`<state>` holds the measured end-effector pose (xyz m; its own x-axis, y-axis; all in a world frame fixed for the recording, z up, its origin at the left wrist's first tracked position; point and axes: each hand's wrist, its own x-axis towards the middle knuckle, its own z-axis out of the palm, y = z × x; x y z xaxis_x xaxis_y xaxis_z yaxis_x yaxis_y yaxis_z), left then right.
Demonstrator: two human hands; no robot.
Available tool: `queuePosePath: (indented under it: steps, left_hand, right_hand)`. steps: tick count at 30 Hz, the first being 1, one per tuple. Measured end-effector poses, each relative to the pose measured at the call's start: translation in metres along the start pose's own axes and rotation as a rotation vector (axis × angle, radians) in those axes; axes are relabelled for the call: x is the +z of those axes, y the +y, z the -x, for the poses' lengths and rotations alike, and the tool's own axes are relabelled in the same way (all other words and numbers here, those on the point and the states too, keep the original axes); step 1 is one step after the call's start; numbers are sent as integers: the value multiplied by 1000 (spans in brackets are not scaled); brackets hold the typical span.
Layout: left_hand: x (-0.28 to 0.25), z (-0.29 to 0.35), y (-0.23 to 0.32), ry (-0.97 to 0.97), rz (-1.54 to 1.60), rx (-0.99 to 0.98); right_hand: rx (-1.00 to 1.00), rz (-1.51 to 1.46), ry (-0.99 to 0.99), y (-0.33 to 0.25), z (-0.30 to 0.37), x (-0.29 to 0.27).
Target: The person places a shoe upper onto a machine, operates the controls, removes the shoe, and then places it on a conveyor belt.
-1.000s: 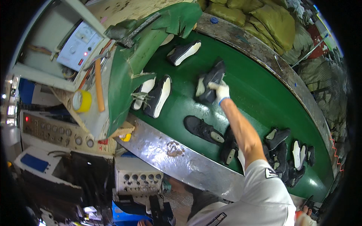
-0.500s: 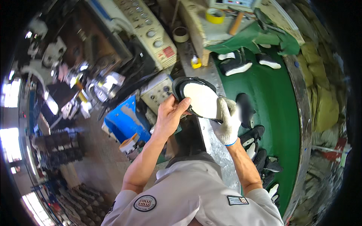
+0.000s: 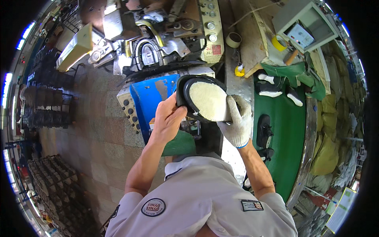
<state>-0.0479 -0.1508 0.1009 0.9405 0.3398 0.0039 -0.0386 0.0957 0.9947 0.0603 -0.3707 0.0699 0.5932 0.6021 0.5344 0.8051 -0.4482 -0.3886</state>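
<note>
A black shoe upper (image 3: 209, 100) is held sole-side up in front of me, its cream oval underside facing me and its dark edge folded around it. My bare left hand (image 3: 167, 118) grips the black rim at its left end, thumb on the near edge. At the right end, my right hand (image 3: 237, 120) in a white knit glove is closed on it, with thumb and fingers against the cream face's edge. Just beyond the shoe upper stands a machine with curved metal clamps (image 3: 150, 53), and a blue panel (image 3: 156, 93) slopes below these.
Black shoes (image 3: 264, 128) lie on a green work surface (image 3: 288, 142) at my right. A wooden bench (image 3: 252, 35) holds a yellow tape roll (image 3: 279, 43) and green cloth (image 3: 294, 73). Racks of dark items (image 3: 53, 181) stand far left. A control panel (image 3: 211, 31) flanks the clamps.
My view has turned left, bringing the machine's clamps and blue panel in front of me. The shoe upper stays in both hands. My left thumb has moved off the cream face to the rim.
</note>
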Motion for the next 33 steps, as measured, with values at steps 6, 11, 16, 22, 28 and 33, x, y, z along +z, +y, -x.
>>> queuePosePath:
  steps: [6, 11, 16, 22, 28, 33]
  left_hand:
    - [-62, -5, 12, -112, 322, -77]
    - [-107, -46, -11, -51, 288, 90]
    - [-129, -63, -32, -21, 312, -77]
    - [-152, -79, -50, 103, 406, -135]
    - [-173, -92, -68, 307, 262, -221]
    - [-190, -109, -76, 444, 117, -207]
  right_hand:
    - [114, -341, -121, -24, -15, 16]
    - [568, -1088, -334, -56, -30, 30]
    - [707, -1791, -509, -56, -49, 60]
    - [1141, -2090, -422, -42, -45, 118]
    - [1100, -1960, -536, -28, -46, 175]
    - [1207, -2071, -395, -33, -55, 205]
